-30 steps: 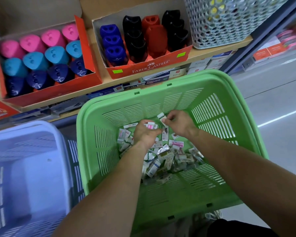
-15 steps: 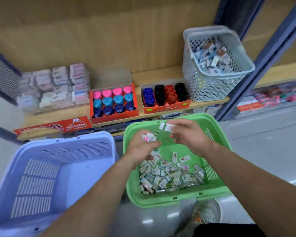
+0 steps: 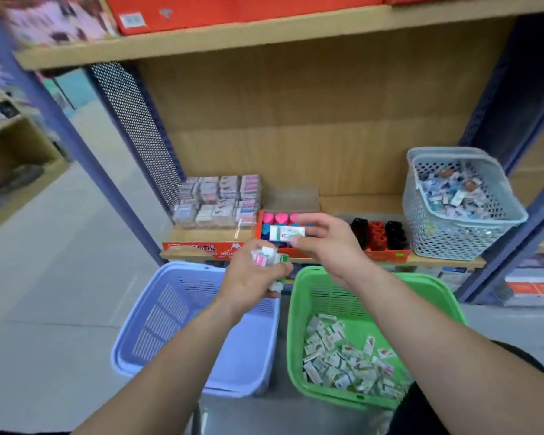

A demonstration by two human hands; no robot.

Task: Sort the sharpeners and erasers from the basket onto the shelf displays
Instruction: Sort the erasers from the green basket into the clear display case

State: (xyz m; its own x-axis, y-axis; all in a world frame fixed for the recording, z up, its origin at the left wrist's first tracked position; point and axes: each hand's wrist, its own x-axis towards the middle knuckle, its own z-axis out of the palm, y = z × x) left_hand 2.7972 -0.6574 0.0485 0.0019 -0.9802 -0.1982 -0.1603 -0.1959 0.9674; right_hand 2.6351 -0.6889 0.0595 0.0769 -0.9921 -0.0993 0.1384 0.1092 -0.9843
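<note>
Up in front of the shelf (image 3: pixel 358 204), the right hand (image 3: pixel 324 243) pinches one white eraser (image 3: pixel 287 235) between thumb and fingertips. Just beside it, the left hand (image 3: pixel 252 279) clenches a small bunch of erasers (image 3: pixel 266 258). Near and right, the green basket (image 3: pixel 324 296) holds a loose eraser pile (image 3: pixel 343 356), with the blue basket (image 3: pixel 170 306) just to its left. Farther off stand the stacked eraser packs (image 3: pixel 220 199), the sharpeners (image 3: pixel 379 235) and a grey basket (image 3: pixel 446 237).

Stationery shop: stocked shelf (image 3: pixel 321 258), sharpener display boxes (image 3: pixel 387 254), baskets (image 3: pixel 462 215).

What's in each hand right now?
Left hand: closed round a bunch of small erasers.
Right hand: pinching one white eraser.
</note>
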